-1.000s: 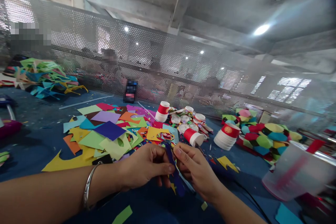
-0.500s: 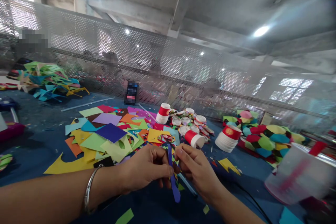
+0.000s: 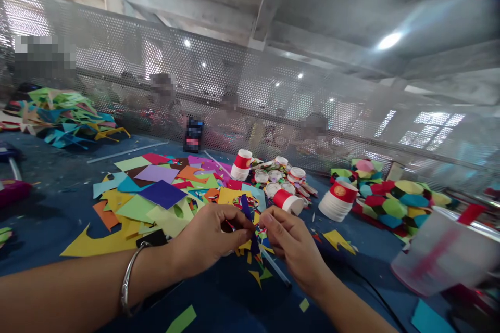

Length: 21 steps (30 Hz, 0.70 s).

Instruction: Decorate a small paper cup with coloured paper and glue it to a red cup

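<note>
A narrow dark purple-blue paper strip (image 3: 246, 207) stands upright in front of me. My left hand (image 3: 216, 237), with a silver bangle at the wrist, pinches it between thumb and fingers. Close against the strip's right edge are the closed fingertips of my right hand (image 3: 287, 237); what lies between them is hidden. Small paper scraps (image 3: 255, 277) and a clear rod (image 3: 276, 268) lie on the blue table below my hands. Beyond them spreads a heap of coloured paper pieces (image 3: 162, 193).
Red-and-white paper cups (image 3: 339, 201) stand behind my right hand, beside a pile of round white-rimmed pieces (image 3: 275, 176). A translucent tub (image 3: 441, 250) and colourful paper shapes (image 3: 396, 203) are at right. Folded paper (image 3: 62, 114) is heaped far left. A perforated screen (image 3: 219, 83) closes the back.
The purple-blue strip has shifted upward between my fingers, and its lower end no longer hangs far below my hands. The view has moved slightly.
</note>
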Tool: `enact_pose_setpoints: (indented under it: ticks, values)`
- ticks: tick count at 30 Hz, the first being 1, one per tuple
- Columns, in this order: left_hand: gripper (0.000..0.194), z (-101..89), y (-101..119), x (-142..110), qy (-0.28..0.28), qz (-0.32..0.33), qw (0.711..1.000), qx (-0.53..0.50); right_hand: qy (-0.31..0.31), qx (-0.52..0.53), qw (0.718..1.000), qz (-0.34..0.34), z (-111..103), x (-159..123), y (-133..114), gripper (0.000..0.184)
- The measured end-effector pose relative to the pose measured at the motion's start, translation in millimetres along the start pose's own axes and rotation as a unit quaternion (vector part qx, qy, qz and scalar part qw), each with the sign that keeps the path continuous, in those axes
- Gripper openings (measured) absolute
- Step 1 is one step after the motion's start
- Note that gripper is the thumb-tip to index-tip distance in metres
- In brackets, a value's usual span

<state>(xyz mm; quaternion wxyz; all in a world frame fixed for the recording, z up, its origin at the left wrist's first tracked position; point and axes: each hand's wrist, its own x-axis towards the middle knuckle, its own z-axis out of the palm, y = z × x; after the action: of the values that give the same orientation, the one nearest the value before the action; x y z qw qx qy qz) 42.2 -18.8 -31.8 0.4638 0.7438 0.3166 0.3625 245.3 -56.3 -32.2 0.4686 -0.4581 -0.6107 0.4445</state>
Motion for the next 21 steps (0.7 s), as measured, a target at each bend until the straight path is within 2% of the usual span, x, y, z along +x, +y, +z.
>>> enact_pose_setpoints:
  ticks: [6,9,21]
  values:
    - [0.016,1.9,0.2,-3.4,-0.046,0.014,0.999,-0.005,0.001,-0.001,1.0,0.002,3.1,-0.7,-3.6,0.041]
    - [0.015,2.8,1.0,-4.9,-0.047,0.027,0.999,-0.003,-0.001,-0.002,1.0,0.003,4.0,0.0,-4.7,0.042]
    - [0.015,6.1,-0.1,-6.5,-0.064,0.014,0.997,-0.039,-0.007,-0.014,1.0,0.012,5.4,-1.6,-7.1,0.044]
